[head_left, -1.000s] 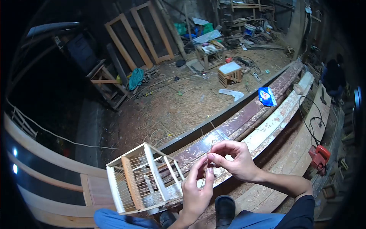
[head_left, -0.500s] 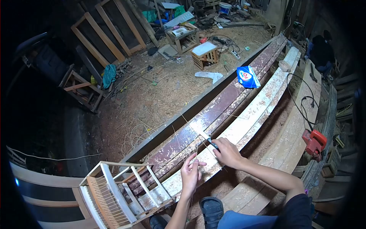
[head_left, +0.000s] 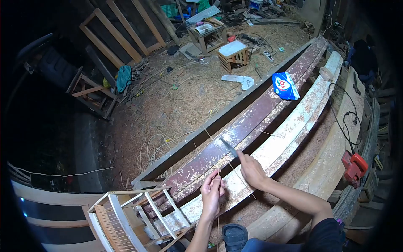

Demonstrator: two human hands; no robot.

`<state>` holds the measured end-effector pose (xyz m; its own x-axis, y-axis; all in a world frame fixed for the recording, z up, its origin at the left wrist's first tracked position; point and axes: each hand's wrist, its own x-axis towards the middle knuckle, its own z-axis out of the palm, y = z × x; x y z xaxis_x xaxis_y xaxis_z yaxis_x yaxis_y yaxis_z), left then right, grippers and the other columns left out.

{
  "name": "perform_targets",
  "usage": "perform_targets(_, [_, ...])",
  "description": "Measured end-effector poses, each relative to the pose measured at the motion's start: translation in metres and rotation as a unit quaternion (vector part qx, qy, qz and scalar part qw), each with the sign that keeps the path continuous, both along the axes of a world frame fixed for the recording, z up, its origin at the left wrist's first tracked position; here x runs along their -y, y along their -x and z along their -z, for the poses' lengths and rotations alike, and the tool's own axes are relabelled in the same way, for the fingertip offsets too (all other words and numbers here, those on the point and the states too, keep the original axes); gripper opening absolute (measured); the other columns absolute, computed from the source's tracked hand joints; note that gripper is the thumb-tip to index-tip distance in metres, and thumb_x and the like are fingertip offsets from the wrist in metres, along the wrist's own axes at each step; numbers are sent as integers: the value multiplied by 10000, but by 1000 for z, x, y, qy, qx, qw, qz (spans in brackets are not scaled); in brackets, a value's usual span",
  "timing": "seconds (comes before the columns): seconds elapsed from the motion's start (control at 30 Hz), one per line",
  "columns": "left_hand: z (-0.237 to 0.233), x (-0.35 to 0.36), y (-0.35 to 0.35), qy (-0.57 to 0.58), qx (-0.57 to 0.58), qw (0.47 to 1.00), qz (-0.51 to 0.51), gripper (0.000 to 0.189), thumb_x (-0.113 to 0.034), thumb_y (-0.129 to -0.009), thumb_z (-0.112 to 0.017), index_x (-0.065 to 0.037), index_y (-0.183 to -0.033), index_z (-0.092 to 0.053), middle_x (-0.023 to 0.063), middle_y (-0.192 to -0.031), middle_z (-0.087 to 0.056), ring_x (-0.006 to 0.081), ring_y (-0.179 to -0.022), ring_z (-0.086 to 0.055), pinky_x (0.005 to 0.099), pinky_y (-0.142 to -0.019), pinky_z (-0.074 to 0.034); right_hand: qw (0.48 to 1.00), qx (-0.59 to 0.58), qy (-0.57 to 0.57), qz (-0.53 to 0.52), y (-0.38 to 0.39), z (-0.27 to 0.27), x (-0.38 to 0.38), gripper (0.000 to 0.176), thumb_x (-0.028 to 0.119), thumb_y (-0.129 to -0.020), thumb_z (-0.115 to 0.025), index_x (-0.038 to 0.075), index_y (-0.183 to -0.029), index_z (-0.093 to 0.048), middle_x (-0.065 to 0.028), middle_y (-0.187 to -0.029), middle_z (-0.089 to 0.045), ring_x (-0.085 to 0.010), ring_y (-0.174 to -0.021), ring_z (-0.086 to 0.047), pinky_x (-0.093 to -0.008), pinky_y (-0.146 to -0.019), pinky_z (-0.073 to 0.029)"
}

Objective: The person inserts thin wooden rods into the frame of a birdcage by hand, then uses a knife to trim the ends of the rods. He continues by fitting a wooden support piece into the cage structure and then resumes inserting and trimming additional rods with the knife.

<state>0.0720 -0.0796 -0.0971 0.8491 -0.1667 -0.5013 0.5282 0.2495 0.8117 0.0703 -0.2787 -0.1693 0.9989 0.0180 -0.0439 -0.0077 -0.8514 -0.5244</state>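
Left hand (head_left: 211,194), loosely curled, pinches a thin strip (head_left: 218,235) over the worktop (head_left: 268,149); right hand (head_left: 252,170) closes around a knife (head_left: 228,147), best kept angled clear of fingertips.

The long maroon-painted board (head_left: 247,119) is speckled with pale cream flecks, while the long curved board beside it (head_left: 289,130) shows whitish wood scattered with light tan specks. The soft plastic packet (head_left: 286,86) is bright blue with a white patch, red lettering and a pale edge, and the boxy power tool (head_left: 355,166) is red with a black cord (head_left: 345,126). Orange-brown wood colours the tall rectangular frames (head_left: 119,35), the crumpled cloth (head_left: 124,78) is teal, and the small slatted wooden crate (head_left: 233,56) is brown beneath a whitish top.
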Motion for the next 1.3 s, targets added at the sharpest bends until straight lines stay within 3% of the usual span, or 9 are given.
perform_targets(0.17, [-50,-9,0,38,33,999,-10,395,-123,-1092,-580,13,-1459,-527,70,-888,-646,62,-574,-450,220,-509,-355,966,103,-217,92,7,-64,-7,576,-29,-939,-582,-19,-1478,-379,-318,-1179,-600,-486,-990,-654,-520,-856,-541])
perform_targets(0.3, [-87,-25,5,87,92,992,-29,340,-106,-1076,-601,2,-1398,-579,104,-959,-686,78,-595,-481,225,-555,-401,941,178,-285,35,15,-130,-25,471,9,-931,-597,-3,-1375,-441,-270,-1105,-600,-444,-929,-664,-501,-820,-560])
perform_targets(0.47, [-139,-42,35,154,119,980,-51,231,-80,-1069,-606,37,-1264,-645,120,-943,-682,76,-637,-494,206,-563,-400,906,350,-218,-98,31,-198,-66,253,138,-928,-707,63,-1142,-595,-109,-889,-642,-285,-706,-678,-407,-606,-538])
perform_targets(0.57, [-169,-65,57,189,103,974,-64,162,-2,-1035,-590,45,-1171,-664,113,-929,-673,92,-660,-515,229,-589,-430,882,411,-158,-166,34,-223,-87,307,146,-902,-763,91,-1151,-592,-101,-878,-679,-273,-668,-680,-378,-552,-527])
perform_targets(0.7, [-197,-110,83,204,121,970,-52,219,14,-1035,-587,39,-1239,-664,103,-927,-672,103,-742,-574,240,-641,-458,841,475,-51,-254,35,-250,-102,285,270,-839,-805,176,-1069,-665,33,-795,-561,-138,-644,-562,-297,-526,-452])
perform_targets(0.87, [-196,-124,97,198,133,968,-78,234,10,-1035,-604,27,-1254,-683,84,-922,-666,97,-747,-556,235,-628,-434,835,462,-5,-298,38,-270,-102,208,236,-820,-785,168,-999,-703,0,-823,-651,-163,-623,-610,-317,-518,-487])
perform_targets(0.93, [-192,-129,97,200,147,965,-81,257,2,-1038,-607,23,-1283,-683,80,-919,-662,93,-735,-544,233,-616,-423,835,482,-3,-267,27,-266,-96,235,249,-823,-774,211,-1028,-664,26,-764,-571,-145,-608,-581,-318,-503,-469])
perform_targets(1.07, [-180,-138,96,173,171,968,-62,354,-41,-1049,-604,-63,-1399,-653,76,-864,-662,66,-595,-439,256,-600,-406,855,498,-81,-122,4,-272,-81,236,33,-832,-780,89,-1008,-634,-64,-744,-649,-228,-598,-649,-362,-500,-516])
perform_targets(1.3, [-188,-129,95,211,118,964,-111,407,40,-1035,-581,55,-1441,-562,113,-1005,-684,112,-789,-597,225,-637,-440,832,447,-73,-321,27,-256,-126,232,192,-829,-799,140,-1031,-697,18,-762,-625,-143,-589,-611,-300,-477,-457])
